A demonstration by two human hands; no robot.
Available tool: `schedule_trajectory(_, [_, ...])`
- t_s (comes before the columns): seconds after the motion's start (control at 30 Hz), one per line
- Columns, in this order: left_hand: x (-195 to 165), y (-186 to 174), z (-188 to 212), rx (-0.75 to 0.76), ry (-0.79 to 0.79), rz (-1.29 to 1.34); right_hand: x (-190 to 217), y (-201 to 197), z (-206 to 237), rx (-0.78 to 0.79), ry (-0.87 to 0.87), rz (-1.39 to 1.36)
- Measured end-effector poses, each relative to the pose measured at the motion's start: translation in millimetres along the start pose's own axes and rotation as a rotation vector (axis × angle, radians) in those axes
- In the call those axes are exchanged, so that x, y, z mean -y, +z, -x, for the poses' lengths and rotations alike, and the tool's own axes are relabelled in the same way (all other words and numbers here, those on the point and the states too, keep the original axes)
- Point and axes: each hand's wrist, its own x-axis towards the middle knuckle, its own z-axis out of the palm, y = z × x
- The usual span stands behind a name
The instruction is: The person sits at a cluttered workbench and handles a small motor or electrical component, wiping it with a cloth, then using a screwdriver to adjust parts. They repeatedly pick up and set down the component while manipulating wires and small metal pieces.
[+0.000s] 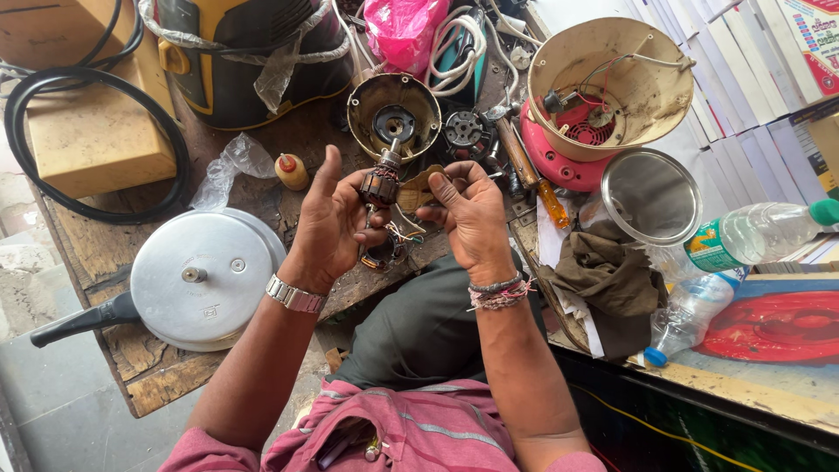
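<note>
My left hand (330, 220) grips a small motor armature (380, 183) with copper windings and a steel shaft, held upright over the wooden workbench (105, 253). My right hand (472, 218) is raised beside it, fingers curled near the armature and a tan scrap (418, 188). Thin coloured wires (393, 238) hang between the two hands. Just behind the armature lies a round motor housing (393, 105) with a black centre.
A metal pressure cooker (201, 278) with a black handle sits at left. A cream appliance base (607, 83), a steel strainer cup (651, 194), screwdriver (535, 179), brown cloth (603, 271), plastic bottles (752, 234) and a small glue bottle (291, 170) crowd the bench.
</note>
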Motion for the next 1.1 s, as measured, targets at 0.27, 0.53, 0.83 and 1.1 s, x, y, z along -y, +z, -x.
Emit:
schedule_trajectory(0.27, [11, -1, 2, -0.01, 0.107, -0.049, 1, 13, 8, -0.023, -0.007, -0.014])
schedule_trajectory(0.53, [18, 5, 5, -0.094, 0.18, -0.118, -1, 15, 12, 0.034, -0.022, -0.011])
schedule_trajectory(0.83, [18, 2, 6, -0.099, 0.243, -0.184, -1, 16, 17, 0.275, 0.019, 0.246])
schedule_trajectory(1.1, [9, 3, 7, -0.026, 0.086, 0.061, 8, 15, 11, 0.078, 0.122, 0.096])
